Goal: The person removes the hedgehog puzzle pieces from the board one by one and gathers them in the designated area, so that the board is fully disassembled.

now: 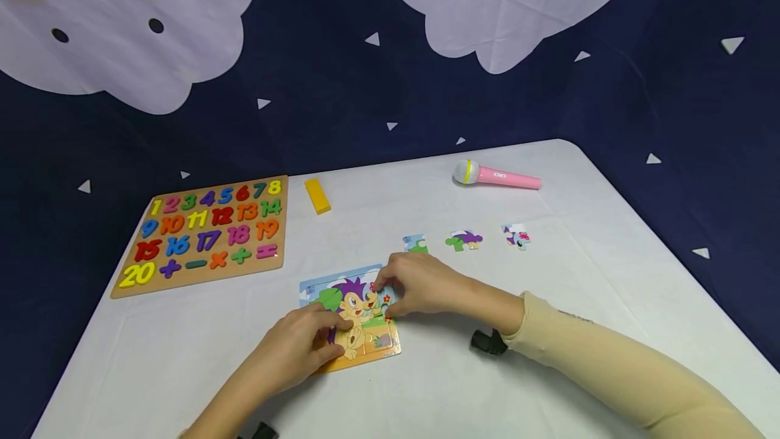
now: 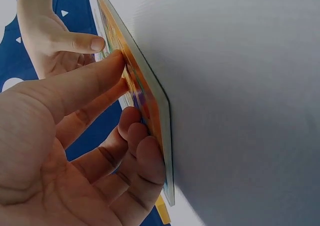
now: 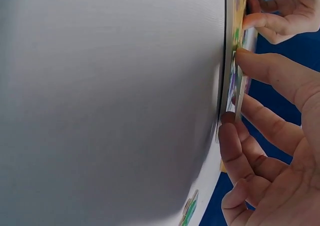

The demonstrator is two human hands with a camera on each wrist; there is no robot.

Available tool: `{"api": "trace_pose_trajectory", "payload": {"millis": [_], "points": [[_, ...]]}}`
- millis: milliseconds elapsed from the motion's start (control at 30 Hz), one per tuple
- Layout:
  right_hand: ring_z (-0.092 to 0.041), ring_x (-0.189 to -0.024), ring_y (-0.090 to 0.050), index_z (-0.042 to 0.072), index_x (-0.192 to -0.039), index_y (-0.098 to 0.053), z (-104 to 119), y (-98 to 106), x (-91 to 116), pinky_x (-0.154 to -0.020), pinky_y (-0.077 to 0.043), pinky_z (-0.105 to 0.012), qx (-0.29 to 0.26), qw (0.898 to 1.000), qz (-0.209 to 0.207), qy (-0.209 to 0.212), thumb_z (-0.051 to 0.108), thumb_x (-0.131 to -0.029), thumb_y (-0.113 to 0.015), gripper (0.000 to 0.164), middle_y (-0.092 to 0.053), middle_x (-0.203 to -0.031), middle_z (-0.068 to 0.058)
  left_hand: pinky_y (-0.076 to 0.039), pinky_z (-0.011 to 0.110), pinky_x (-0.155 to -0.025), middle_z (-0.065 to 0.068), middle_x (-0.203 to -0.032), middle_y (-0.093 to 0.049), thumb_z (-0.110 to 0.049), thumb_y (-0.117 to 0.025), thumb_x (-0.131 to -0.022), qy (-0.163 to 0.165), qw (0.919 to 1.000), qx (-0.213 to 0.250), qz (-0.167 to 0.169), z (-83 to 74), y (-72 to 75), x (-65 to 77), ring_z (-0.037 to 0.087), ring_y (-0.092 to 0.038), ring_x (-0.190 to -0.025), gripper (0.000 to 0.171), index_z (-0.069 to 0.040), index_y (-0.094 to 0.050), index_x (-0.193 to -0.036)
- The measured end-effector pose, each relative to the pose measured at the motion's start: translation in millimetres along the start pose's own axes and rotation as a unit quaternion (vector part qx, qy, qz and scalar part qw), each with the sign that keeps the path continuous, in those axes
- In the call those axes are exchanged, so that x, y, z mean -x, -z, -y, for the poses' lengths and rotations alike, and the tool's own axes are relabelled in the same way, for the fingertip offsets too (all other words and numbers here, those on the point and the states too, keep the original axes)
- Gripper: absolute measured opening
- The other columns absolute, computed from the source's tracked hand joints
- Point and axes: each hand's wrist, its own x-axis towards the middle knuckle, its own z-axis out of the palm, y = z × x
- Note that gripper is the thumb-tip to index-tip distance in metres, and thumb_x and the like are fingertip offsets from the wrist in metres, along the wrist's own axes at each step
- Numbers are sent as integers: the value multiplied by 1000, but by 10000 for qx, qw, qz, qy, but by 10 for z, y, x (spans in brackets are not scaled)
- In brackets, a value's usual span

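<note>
A jigsaw board (image 1: pixel 378 351) with a cartoon hedgehog picture lies flat at the middle front of the table. My right hand (image 1: pixel 426 284) pinches a puzzle piece (image 1: pixel 386 299) between thumb and fingers over the board's right side; the right wrist view has this piece (image 3: pixel 240 103) slightly tilted at the board's face. On the board's lower left, the fingertips of my left hand (image 1: pixel 298 339) rest on the picture, thumb near the bottom border. Beyond my right hand lie three loose pieces: a green and blue one (image 1: pixel 416 242) partly hidden, a purple and green one (image 1: pixel 466 240), and a white and blue one (image 1: pixel 516 236).
A wooden number board (image 1: pixel 201 279) with colourful numerals and signs stands at the left. Next to it is a yellow block (image 1: pixel 317 196). A pink toy microphone (image 1: pixel 507 177) lies near the far edge. A dark blue patterned cloth (image 1: pixel 329 87) hangs behind the table.
</note>
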Motion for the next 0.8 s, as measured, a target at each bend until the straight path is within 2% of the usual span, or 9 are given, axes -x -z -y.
{"api": "trace_pose_trajectory", "payload": {"millis": [500, 800], "points": [[-7, -84, -56, 22, -116, -82, -80, -9, 11, -76, -48, -26, 26, 10000, -6, 18, 31, -82, -95, 37, -67, -95, 8, -36, 23, -63, -11, -83, -55, -22, -89, -89, -31, 10000, 32, -6, 19, -5, 0, 8, -47, -75, 27, -22, -83, -115], [-9, -83, -55, 23, -113, -83, -244, 83, 114, -73, -48, -23, -118, 9997, -207, -27, 29, -81, -95, 35, -64, -90, 8, -36, 24, -63, -11, -83, -56, -22, -90, -89, 4, 10000, 69, -15, 25, -3, -5, 8, -47, -75, 27, -23, -84, -115]]}}
